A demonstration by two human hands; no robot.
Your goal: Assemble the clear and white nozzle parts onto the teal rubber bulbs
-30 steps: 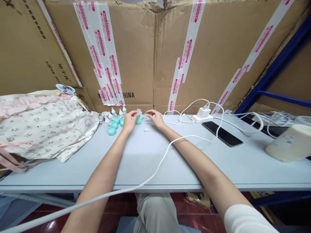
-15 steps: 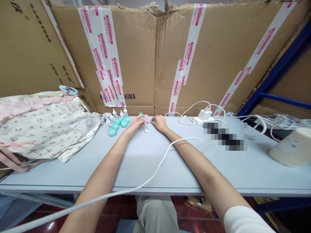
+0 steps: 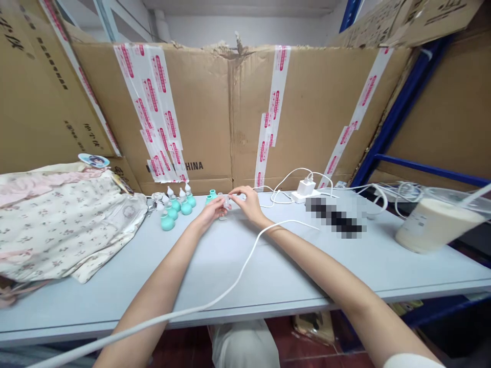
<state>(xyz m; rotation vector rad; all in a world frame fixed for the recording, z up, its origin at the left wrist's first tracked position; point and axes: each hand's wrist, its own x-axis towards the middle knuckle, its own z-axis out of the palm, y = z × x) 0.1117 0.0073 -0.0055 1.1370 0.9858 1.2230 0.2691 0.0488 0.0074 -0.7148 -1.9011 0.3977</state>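
Note:
Close to the back of the table, my left hand (image 3: 210, 213) is closed around a small clear plastic piece (image 3: 225, 201). My right hand (image 3: 247, 202) reaches over from the right, its thumb and fingertips pinched at the top of that piece. Whatever sits between those right fingertips is too small to make out. Just behind my left hand stand teal bulbs (image 3: 212, 193) with open necks, partly hidden by it. Further left, several teal squeeze bulbs (image 3: 168, 222) stand grouped, some with pale pointed nozzles (image 3: 187, 188) on top.
A floral cloth bag (image 3: 65, 220) lies on the left. White cables, one crossing in front of my arms, lead around a power strip with a charger (image 3: 307, 187). A lidded drink cup (image 3: 437, 225) stands at the right. Taped cardboard (image 3: 207, 117) walls the back.
My right hand has lifted from the table and moved in to the clear piece in my left hand. The camera view has tilted up and turned right.

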